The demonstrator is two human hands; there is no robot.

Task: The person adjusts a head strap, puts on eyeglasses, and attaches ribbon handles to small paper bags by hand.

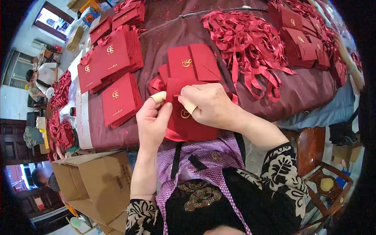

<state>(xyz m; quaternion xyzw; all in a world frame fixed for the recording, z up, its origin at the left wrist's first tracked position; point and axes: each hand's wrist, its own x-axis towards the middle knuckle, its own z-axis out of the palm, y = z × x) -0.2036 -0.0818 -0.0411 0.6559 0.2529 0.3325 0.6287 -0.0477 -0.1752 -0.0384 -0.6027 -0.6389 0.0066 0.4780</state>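
A dark red paper gift bag [197, 131] with a gold logo lies in front of me at the table edge. My left hand [153, 119] is closed at its left side, thumb and taped index finger pinching the bag's edge. Over the bag, my right hand [211, 103] is closed in a pinch, with a short bit of red ribbon showing at its fingertips. That hand hides part of the logo. A red ribbon [175, 136] hangs by the bag's lower left. Just beyond are more red bags [181, 62], lying flat and overlapping.
Stacked red bags [121, 100] stand on the left, with larger piles [117, 51] behind. A heap of loose red ribbons [246, 43] lies ahead to the right, near more bag stacks [299, 43]. A cardboard box [98, 180] is below left; another person's arm [346, 58] reaches in at right.
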